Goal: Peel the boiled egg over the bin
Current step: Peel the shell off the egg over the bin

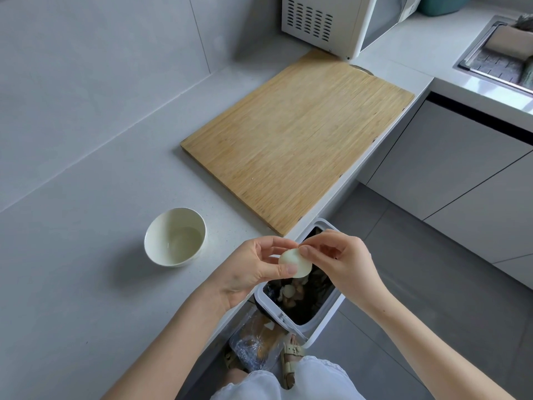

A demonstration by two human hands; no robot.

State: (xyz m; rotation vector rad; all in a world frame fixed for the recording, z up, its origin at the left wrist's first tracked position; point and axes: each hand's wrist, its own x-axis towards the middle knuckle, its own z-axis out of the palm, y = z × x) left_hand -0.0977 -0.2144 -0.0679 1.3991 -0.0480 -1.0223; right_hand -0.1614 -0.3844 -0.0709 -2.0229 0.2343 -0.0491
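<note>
A pale grey speckled stone countertop (86, 226) fills the view from 7 to 12 o'clock. A rectangular bamboo cutting board (300, 140) is laid on it just past centre towards 1 o'clock, its near corner reaching the counter's edge. A white microwave oven (326, 21) with a vented side is stood at 12 o'clock, beyond the board. A steel sink (473, 56) is seen at 2 o'clock.

A white rectangular bin (323, 321) with a dark liner is placed on the grey floor at 5 o'clock, against the counter's front; pale fragments (288, 290) are seen among the waste inside. A round white ceramic bowl (170, 220) holding a little clear water is set on the counter at 8 o'clock, well apart from the board.

At 6 o'clock, above the bin's opening, a pale, smooth boiled egg (301, 264) is held. It is gripped by the left hand (253, 269), thumb across its near side and fingers curled behind. Its upper end is pinched narrowly by the thumb and forefinger of the right hand (343, 261); whether shell lies between them cannot be told.
</note>
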